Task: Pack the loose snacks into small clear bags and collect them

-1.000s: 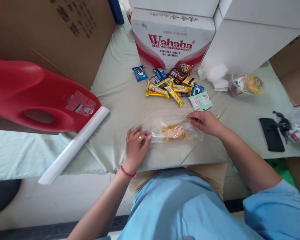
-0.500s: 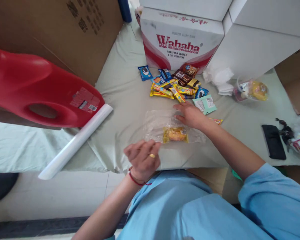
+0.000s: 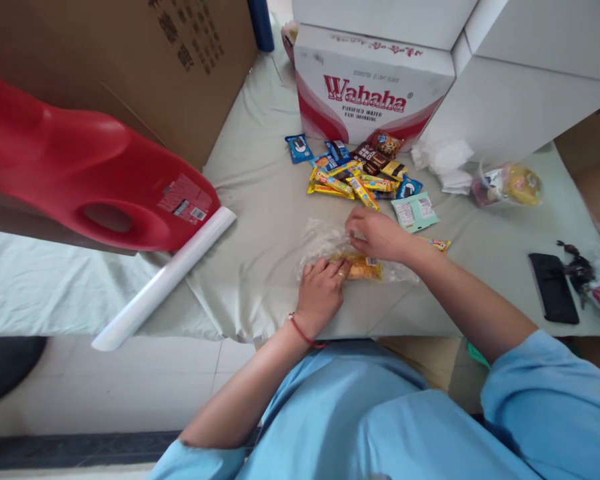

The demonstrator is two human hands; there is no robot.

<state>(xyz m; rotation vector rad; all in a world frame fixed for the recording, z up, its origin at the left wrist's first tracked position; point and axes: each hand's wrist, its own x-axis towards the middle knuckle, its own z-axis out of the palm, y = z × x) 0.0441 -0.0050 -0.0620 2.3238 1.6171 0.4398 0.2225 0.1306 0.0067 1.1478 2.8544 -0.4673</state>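
Observation:
A yellow snack packet [image 3: 364,268] lies inside a sheet of clear plastic wrap [image 3: 320,239] on the green cloth-covered table [image 3: 260,220]. My left hand [image 3: 321,292] rests on the wrap's near left end, fingers curled and pressing down beside the packet. My right hand [image 3: 377,233] sits on the wrap's far side, fingers bent and pinching the film just above the packet. A pile of small snack packets [image 3: 355,175] lies just beyond my right hand.
A white roll of wrap [image 3: 165,280] and a red plastic stool [image 3: 80,173] lie at left. Cardboard boxes and a Wahaha carton [image 3: 370,93] stand behind. Crumpled tissue [image 3: 443,160], a clear bag of snacks [image 3: 510,185], a black phone [image 3: 553,287] and keys [image 3: 573,267] are at right.
My left hand lifted off the wrap's left end, then came back down closer to the packet. My right hand slid left along the wrap's far edge.

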